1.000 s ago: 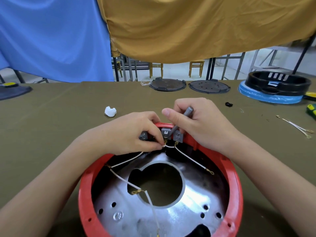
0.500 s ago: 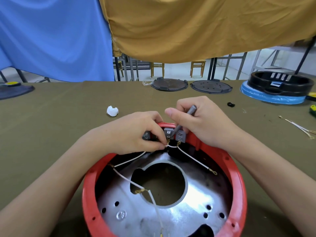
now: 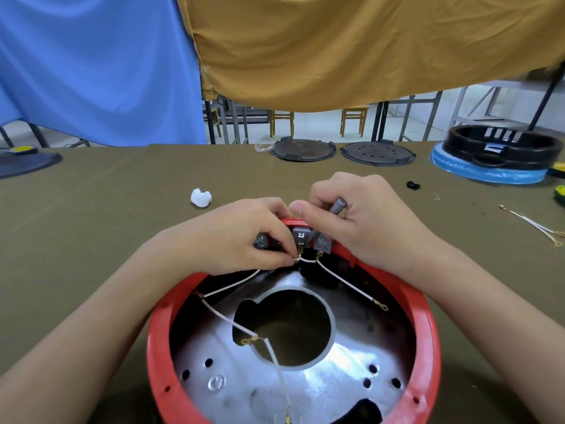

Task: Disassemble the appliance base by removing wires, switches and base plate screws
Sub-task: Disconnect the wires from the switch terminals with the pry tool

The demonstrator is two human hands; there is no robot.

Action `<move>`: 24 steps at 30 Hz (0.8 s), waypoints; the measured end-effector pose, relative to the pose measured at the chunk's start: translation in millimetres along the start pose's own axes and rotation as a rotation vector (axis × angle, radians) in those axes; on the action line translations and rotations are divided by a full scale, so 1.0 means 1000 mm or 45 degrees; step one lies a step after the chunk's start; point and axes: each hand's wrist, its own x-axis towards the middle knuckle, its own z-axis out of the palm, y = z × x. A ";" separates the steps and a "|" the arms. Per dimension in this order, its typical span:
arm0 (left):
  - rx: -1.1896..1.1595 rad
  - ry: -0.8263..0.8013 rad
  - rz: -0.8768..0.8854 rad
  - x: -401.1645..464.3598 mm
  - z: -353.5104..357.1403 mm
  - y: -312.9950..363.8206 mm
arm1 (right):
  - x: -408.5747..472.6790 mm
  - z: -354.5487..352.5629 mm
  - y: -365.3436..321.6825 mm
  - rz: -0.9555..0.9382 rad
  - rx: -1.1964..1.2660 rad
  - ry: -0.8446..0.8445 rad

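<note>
Wire terminal (image 3: 300,251) at the middle switch (image 3: 301,237) sits on the far rim of the red appliance base (image 3: 159,325), just above frame centre, its white wire (image 3: 232,286) running down-left into the shell. The left hand (image 3: 241,240) is the nearer one: its fingers (image 3: 286,263) pinch the wire right below the terminal, so the pull probably goes toward the lower frame, along the lead. The right hand (image 3: 363,221) grips a grey tool (image 3: 336,208) slanting down-left toward the switches, fingers curled round it.
</note>
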 end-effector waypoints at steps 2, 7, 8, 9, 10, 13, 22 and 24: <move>-0.004 0.007 -0.004 -0.001 0.000 0.000 | 0.000 0.000 -0.002 -0.001 -0.002 -0.026; -0.001 -0.010 -0.002 0.000 0.000 0.000 | 0.004 0.002 0.003 0.096 0.161 -0.023; 0.006 -0.007 -0.007 0.000 0.000 0.001 | 0.005 0.002 0.005 0.121 0.187 -0.027; 0.012 -0.002 -0.015 -0.001 0.000 0.001 | 0.006 0.003 0.007 0.142 0.212 -0.028; 0.015 0.003 -0.023 -0.001 0.000 0.002 | 0.006 0.003 0.008 0.159 0.234 -0.024; 0.018 0.009 -0.027 -0.002 0.000 0.003 | 0.008 0.004 0.009 0.199 0.273 -0.018; 0.024 0.016 -0.007 -0.001 0.000 0.002 | 0.009 0.006 0.009 0.248 0.374 0.022; 0.012 0.018 -0.005 -0.001 0.000 0.001 | 0.007 0.006 0.009 0.243 0.375 0.062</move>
